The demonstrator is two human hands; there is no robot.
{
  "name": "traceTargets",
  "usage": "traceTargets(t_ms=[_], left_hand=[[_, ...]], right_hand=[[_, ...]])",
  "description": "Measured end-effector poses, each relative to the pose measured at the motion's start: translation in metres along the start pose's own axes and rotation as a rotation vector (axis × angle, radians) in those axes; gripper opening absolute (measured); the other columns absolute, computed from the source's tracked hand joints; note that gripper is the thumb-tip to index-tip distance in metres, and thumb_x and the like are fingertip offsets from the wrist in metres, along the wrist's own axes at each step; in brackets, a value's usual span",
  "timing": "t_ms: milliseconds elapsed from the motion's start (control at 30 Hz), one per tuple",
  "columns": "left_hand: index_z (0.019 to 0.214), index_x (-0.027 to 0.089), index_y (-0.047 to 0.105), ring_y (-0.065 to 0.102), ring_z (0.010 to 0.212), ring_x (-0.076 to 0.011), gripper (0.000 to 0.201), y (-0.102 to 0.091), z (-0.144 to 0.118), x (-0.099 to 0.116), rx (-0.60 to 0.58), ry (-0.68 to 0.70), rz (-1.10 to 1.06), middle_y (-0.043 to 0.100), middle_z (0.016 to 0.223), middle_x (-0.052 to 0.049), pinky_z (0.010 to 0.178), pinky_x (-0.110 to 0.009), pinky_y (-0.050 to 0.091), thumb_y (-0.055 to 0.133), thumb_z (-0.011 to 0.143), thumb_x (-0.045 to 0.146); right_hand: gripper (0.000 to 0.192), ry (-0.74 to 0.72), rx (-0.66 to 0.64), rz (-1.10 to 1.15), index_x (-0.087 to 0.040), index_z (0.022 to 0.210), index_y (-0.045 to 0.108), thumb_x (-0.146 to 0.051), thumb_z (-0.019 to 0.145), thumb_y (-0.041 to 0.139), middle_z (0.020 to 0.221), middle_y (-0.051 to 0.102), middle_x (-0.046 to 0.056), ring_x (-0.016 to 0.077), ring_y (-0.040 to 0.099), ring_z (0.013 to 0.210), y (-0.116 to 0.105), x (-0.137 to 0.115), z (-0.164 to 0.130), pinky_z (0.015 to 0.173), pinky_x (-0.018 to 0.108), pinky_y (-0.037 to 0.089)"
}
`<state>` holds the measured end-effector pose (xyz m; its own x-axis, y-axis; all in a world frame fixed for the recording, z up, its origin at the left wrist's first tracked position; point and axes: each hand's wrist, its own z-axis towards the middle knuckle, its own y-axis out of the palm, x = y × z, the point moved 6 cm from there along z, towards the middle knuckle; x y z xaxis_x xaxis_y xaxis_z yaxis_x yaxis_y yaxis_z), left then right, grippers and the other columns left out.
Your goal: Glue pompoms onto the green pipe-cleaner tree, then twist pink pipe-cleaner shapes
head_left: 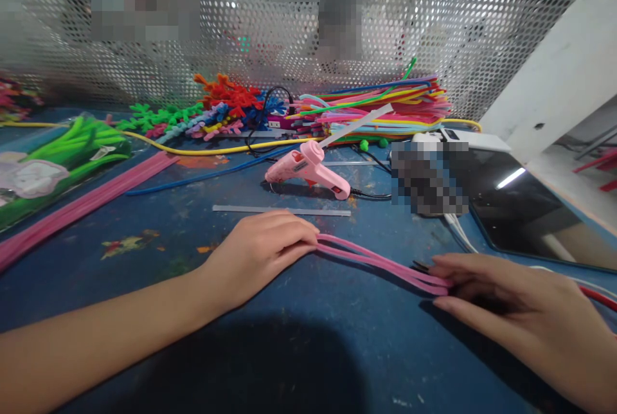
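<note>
pink pipe cleaners (380, 261) stretched between left hand (263, 253) and right hand (501, 308) (both pinching ends).

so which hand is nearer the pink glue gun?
Left. The left hand lies just in front of the pink plastic glue gun, pinching the pink pipe cleaners; the right hand holds their other end, further off to the right.

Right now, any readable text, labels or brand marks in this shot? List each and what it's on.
None readable.
Pink glue gun: dark label on its side, too small and blurred to read.
Green pipe cleaner pack: white tag, illegible.
Pink pipe cleaners between left hand and right hand: no markings.
</note>
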<state>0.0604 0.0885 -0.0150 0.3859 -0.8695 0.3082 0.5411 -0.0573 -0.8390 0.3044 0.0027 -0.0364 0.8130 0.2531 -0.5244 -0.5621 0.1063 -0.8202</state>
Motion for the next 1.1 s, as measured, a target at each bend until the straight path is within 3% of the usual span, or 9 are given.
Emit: traceTargets(t_ms=[267,467,867,1100], left_hand=[[0.086,0.018,0.062,0.063,0.082,-0.0119,0.008,0.003,0.0,-0.001,-0.036,-0.021,0.007,0.069,0.087,0.001,0.076,-0.023,0.047,0.053,0.088,0.018],[0.088,0.019,0.06,0.062,0.087,-0.0128,0.009,0.004,0.0,0.001,-0.084,0.014,0.03,0.069,0.094,0.001,0.081,-0.025,0.046,0.051,0.089,0.019],[0.086,0.018,0.058,0.058,0.082,-0.0136,0.011,0.008,0.001,0.0,-0.14,0.011,-0.005,0.066,0.086,-0.001,0.081,-0.027,0.045,0.048,0.09,0.018],[0.087,0.018,0.062,0.059,0.078,-0.0125,0.012,0.005,0.001,0.002,-0.108,0.018,-0.009,0.067,0.084,-0.001,0.078,-0.025,0.046,0.05,0.089,0.018]], right_hand=[[0.023,-0.107,0.101,-0.11,-0.028,0.094,0.066,-0.045,0.082,0.056,0.076,0.072,-0.003,0.0106,0.066,0.055,0.0,-0.013,0.003,0.05,0.016,0.054],[0.02,-0.216,0.139,-0.217,-0.025,0.092,0.064,-0.04,0.087,0.051,0.074,0.072,-0.003,0.0096,0.067,0.057,-0.003,-0.025,0.004,0.056,0.015,0.055],[0.019,-0.246,0.164,-0.188,-0.026,0.083,0.063,-0.037,0.088,0.05,0.077,0.072,-0.007,0.0057,0.067,0.061,-0.005,-0.03,0.003,0.059,0.008,0.053],[0.023,-0.116,0.125,-0.194,-0.025,0.087,0.066,-0.044,0.083,0.055,0.069,0.071,-0.005,0.0089,0.066,0.053,-0.006,-0.018,0.002,0.047,0.012,0.052]])
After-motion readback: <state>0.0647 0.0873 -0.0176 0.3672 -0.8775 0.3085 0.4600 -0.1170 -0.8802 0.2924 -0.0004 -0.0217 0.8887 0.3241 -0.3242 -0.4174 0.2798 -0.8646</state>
